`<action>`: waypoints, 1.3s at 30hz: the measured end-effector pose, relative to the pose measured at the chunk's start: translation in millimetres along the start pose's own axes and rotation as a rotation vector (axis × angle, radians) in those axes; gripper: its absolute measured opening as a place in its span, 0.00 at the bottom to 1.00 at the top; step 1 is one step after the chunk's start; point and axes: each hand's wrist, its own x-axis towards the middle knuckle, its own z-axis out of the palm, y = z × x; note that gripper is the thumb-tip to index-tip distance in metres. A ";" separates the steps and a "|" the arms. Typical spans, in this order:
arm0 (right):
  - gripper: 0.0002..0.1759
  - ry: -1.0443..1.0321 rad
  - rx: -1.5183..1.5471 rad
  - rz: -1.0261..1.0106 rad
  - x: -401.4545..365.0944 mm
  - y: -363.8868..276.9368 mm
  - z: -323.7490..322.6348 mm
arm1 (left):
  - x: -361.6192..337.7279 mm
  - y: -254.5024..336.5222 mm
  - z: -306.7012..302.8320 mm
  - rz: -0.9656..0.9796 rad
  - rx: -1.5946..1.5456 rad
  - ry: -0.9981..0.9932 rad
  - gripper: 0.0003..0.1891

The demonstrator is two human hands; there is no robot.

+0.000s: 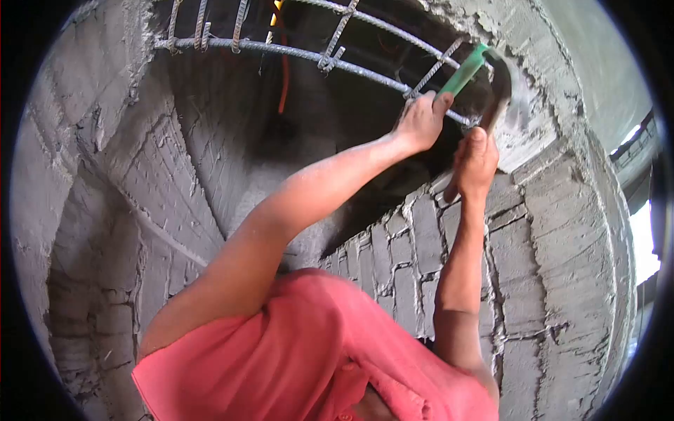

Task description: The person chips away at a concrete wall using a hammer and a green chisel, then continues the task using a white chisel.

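Right hand (477, 160): closed around a dark curved tool (502, 85), its upper part blurred beside the rough concrete edge (532, 135). Left hand (420, 123): gripping a green tool (465, 73) near the steel bars (288, 50). Step, as judged: two-handed tool work at the edge; any further stroke calls for firm grips, fingers clear.

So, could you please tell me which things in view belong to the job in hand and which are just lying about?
In use:
green tool, in left hand
dark curved tool, in right hand
probably the rough edge beside them

Apparently background:
orange cord
brickwork
perhaps the steel bars
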 end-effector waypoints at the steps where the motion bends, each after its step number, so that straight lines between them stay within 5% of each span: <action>1: 0.24 0.115 -0.070 -0.139 -8.3 14.6 -1.1 | -0.2 -3.0 -1.2 0.042 0.013 0.021 0.35; 3: 0.27 0.054 0.280 -0.306 -20.5 -26.0 -12.5 | -0.6 2.9 -1.7 -0.009 -0.006 0.046 0.34; 4: 0.34 0.096 0.138 -0.500 -18.9 -54.6 -31.6 | -9.4 5.2 -1.3 -0.048 0.007 0.012 0.34; 5: 0.43 0.208 0.084 -0.491 -18.1 -97.8 -44.4 | -2.0 10.4 -5.3 -0.057 0.024 -0.003 0.34; 6: 0.50 0.424 0.368 -0.778 -7.7 -121.6 -47.0 | -2.1 16.9 -11.0 -0.078 0.051 -0.022 0.34; 9: 0.56 0.210 0.664 -1.232 -4.2 -168.0 -118.3 | -1.8 16.0 -9.0 -0.085 0.082 0.006 0.35; 11: 0.56 0.212 0.186 -1.347 3.3 -125.4 -138.4 | -1.3 15.4 -9.3 -0.100 0.066 -0.015 0.34; 12: 0.52 0.451 0.393 -0.987 -8.8 -103.5 -54.5 | -2.1 14.7 -9.6 -0.099 0.068 -0.015 0.34; 13: 0.46 0.472 0.321 -0.797 3.5 -48.9 -12.3 | -1.8 14.9 -8.0 -0.096 0.063 -0.013 0.34; 14: 0.38 0.389 -0.052 -0.451 -6.9 2.9 6.9 | 4.6 16.6 -7.9 -0.085 0.056 -0.003 0.34; 15: 0.32 0.004 0.118 0.079 -8.7 17.2 14.3 | 10.2 15.2 -9.5 -0.075 0.044 0.005 0.35; 16: 0.32 0.009 0.117 0.107 -32.3 9.9 11.3 | 1.0 12.6 -9.7 -0.090 0.036 -0.014 0.35; 20: 0.36 0.245 0.153 -0.296 -26.2 -71.2 -31.0 | 2.0 14.3 -15.6 -0.101 0.023 -0.073 0.38; 22: 0.46 0.510 -0.080 -0.815 -10.7 -144.0 -75.2 | 0.3 14.4 -14.2 -0.115 0.016 -0.083 0.38; 23: 0.46 0.542 0.313 -0.900 -14.8 -154.8 -119.2 | 1.3 14.7 -11.6 -0.122 0.007 -0.079 0.38; 26: 0.46 0.355 0.743 -1.350 -14.7 -183.8 -153.5 | 1.1 11.2 -7.6 -0.108 0.022 -0.052 0.38; 27: 0.44 0.427 0.965 -1.224 -21.4 -106.9 -139.3 | 0.1 12.1 -8.0 -0.101 0.021 -0.048 0.38; 28: 0.33 0.278 0.583 -0.934 -17.7 -117.1 -42.7 | 0.4 17.0 -11.9 -0.141 0.021 -0.091 0.36; 30: 0.14 0.113 -0.223 -0.421 -0.3 33.9 -4.6 | 7.5 19.6 -11.8 -0.077 -0.024 -0.043 0.35; 31: 0.22 0.037 0.134 0.175 -11.6 -7.6 19.8 | 2.5 16.9 -14.1 -0.045 -0.050 -0.014 0.34; 33: 0.23 0.094 0.090 0.061 -34.7 -35.5 16.5 | 23.8 18.0 -20.4 -0.035 0.018 -0.031 0.35; 35: 0.26 0.215 0.180 -0.311 -29.4 -66.5 -13.9 | 4.5 16.0 -19.2 -0.149 0.016 -0.086 0.37; 36: 0.34 0.290 0.130 -0.391 -25.3 -99.6 -33.8 | 4.6 13.9 -18.1 -0.134 0.013 -0.085 0.38; 37: 0.41 0.533 0.134 -0.676 -18.1 -140.6 -36.4 | 3.0 12.3 -18.3 -0.141 0.014 -0.089 0.38; 38: 0.45 0.263 -0.124 -0.824 -17.5 -161.2 -94.9 | 1.3 12.1 -16.4 -0.153 0.018 -0.101 0.38; 39: 0.48 0.074 0.481 -1.124 -14.4 -180.5 -126.3 | 3.5 12.7 -15.1 -0.158 0.020 -0.106 0.38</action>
